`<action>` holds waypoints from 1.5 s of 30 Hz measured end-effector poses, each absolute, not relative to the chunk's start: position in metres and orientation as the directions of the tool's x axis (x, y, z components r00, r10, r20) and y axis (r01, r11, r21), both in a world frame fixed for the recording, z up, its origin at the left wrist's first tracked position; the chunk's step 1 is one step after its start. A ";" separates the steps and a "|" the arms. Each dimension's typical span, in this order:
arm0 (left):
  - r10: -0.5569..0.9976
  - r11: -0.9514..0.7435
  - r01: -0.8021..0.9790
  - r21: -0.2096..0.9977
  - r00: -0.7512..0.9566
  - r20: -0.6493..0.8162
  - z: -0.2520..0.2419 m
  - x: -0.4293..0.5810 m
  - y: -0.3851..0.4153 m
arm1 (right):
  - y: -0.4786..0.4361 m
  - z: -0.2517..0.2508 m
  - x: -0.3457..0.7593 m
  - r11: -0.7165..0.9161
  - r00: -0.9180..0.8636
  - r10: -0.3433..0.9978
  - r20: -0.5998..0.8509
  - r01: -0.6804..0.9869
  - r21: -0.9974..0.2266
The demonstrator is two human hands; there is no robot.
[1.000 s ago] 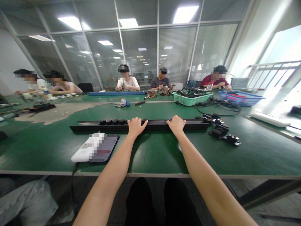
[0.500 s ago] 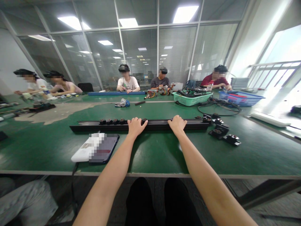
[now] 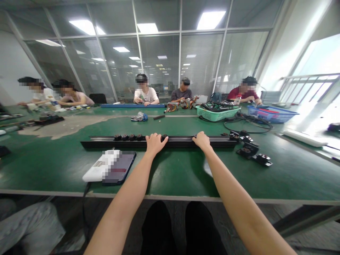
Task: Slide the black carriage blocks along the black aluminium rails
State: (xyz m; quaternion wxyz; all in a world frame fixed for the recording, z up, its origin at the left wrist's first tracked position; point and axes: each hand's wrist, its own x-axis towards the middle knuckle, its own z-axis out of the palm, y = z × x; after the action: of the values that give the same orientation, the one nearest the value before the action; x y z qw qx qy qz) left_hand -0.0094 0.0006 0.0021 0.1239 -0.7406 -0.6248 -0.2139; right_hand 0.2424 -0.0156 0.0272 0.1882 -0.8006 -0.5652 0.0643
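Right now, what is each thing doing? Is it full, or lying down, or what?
left hand: fingers curled over the rail
right hand: fingers curled over the rail too
rail: lying flat
knobs: standing in a row on the rail
green basket: full of black cables
blue basket: holding something red
loose cable: lying in big loops

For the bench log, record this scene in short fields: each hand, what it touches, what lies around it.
Left hand: on a long black metal rail, beside a row of small dark round knobs
Right hand: on the same rail
Rail's right end: black metal brackets
Surface: green-topped workbench
Farther off: green plastic basket of black cables, blue plastic basket
People: five seated co-workers
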 end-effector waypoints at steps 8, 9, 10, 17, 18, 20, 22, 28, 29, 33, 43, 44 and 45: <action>0.867 -0.196 0.977 0.088 0.131 0.482 0.001 -0.009 0.002 | -0.026 0.020 0.256 -0.190 0.268 0.944 0.194 0.919 -0.345; 0.868 -0.195 0.977 0.084 0.132 0.479 0.001 -0.009 0.002 | -0.029 0.017 0.256 -0.199 0.291 0.931 0.218 0.910 -0.363; 0.869 -0.193 0.978 0.081 0.132 0.478 0.001 -0.009 0.001 | -0.032 0.015 0.255 -0.207 0.309 0.922 0.232 0.902 -0.378; 0.870 -0.188 0.980 0.070 0.133 0.474 0.003 -0.008 0.000 | -0.035 0.016 0.253 -0.229 0.341 0.906 0.251 0.893 -0.389; 0.869 -0.189 0.980 0.066 0.135 0.476 0.003 -0.008 0.001 | -0.034 0.017 0.254 -0.232 0.345 0.906 0.246 0.890 -0.392; 0.866 -0.191 0.980 0.054 0.142 0.479 0.002 -0.008 0.002 | -0.033 0.017 0.256 -0.236 0.349 0.907 0.235 0.884 -0.403; 0.862 -0.194 0.980 0.043 0.150 0.484 0.001 -0.009 0.004 | -0.033 0.018 0.257 -0.236 0.351 0.909 0.227 0.879 -0.414; 0.857 -0.200 0.979 0.049 0.150 0.494 -0.001 -0.010 0.006 | -0.034 0.018 0.262 -0.242 0.359 0.906 0.226 0.875 -0.419; 0.858 -0.201 0.978 0.050 0.151 0.491 -0.001 -0.010 0.005 | -0.034 0.018 0.263 -0.246 0.362 0.905 0.223 0.873 -0.420; 0.860 -0.196 0.979 0.051 0.146 0.490 0.000 -0.009 0.004 | -0.032 0.017 0.268 -0.259 0.377 0.900 0.220 0.867 -0.427; 0.865 -0.191 0.980 0.059 0.139 0.483 -0.001 -0.009 0.005 | -0.028 0.016 0.276 -0.271 0.398 0.890 0.224 0.855 -0.442; 0.865 -0.189 0.980 0.059 0.137 0.482 0.000 -0.009 0.005 | -0.028 0.016 0.278 -0.274 0.401 0.889 0.220 0.852 -0.447; 0.865 -0.187 0.981 0.059 0.136 0.482 0.000 -0.009 0.004 | -0.027 0.015 0.280 -0.277 0.405 0.889 0.215 0.848 -0.451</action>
State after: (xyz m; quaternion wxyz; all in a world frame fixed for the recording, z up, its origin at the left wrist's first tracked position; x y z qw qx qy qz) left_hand -0.0089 0.0041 0.0001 0.1369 -0.7411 -0.6228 -0.2102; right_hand 0.2796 -0.0274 0.0153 0.2556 -0.7982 -0.5440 0.0393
